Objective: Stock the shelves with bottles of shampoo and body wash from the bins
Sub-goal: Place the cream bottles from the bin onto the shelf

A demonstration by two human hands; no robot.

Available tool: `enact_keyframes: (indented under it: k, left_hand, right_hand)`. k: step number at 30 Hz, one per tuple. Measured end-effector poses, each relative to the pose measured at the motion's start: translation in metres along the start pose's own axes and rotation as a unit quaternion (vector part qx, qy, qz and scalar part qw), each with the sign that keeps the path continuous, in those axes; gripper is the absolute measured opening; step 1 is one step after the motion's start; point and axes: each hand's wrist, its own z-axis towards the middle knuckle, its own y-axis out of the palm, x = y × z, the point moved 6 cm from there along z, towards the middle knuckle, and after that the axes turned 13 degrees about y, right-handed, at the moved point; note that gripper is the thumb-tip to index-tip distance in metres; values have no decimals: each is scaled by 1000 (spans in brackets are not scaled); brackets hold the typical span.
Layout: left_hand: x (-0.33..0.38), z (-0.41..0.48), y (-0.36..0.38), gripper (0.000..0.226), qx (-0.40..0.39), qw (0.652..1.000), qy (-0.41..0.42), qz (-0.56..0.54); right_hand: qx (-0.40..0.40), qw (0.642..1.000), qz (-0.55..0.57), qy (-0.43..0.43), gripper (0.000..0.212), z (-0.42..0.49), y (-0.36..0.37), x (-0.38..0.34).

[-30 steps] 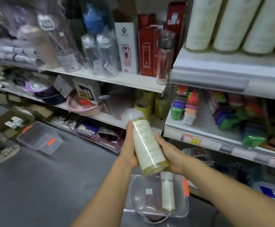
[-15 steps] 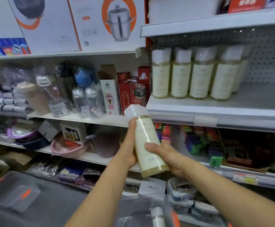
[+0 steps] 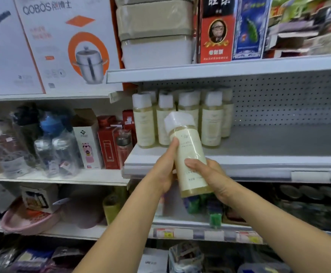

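Gripping the bottle [image 3: 190, 154] with left hand [image 3: 163, 168] and right hand [image 3: 213, 178], fingers [image 3: 194, 164] curled round it, near the shelf [image 3: 279, 142] front. Already standing at far left: several matching bottles [image 3: 212, 125] (bare room to their right). Not yet placed.

A single wide-angle view from the person's head faces the store shelving square-on and tilts slightly down, close enough that both forearms [image 3: 121, 223] enter from the bottom edge. The grey shelf [image 3: 279, 142] lies just below eye level at mid-frame, straight lines bowing toward the edges
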Motion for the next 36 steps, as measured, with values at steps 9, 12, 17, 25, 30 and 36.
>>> enact_keyframes:
  k: [9,12,17,25,30,36]
  left_hand:
    - [1,41,95,40,-55,996,35,55]
    - [-1,51,120,30,-72,994,51,62]
    - [-13,72,150,23,-87,992,56,76]
    - [-43,102,171,48,-88,993,43,66]
    - [-54,126,171,50,-67,993,56,74]
    - [-69,153,172,52,-40,994,55,89]
  right_hand:
    - [114,991,-53,-53,63,21,-113,-39]
    - [143,985,-60,-71,73,28,-142,-46]
    - [195,977,-44,-79,71,47,-186,-50]
    - [212,972,-52,-92,71,80,-223,-42]
    - [220,969,-83,-79,78,107,-232,-47]
    - [231,965,-112,-54,76,133,-235,-56]
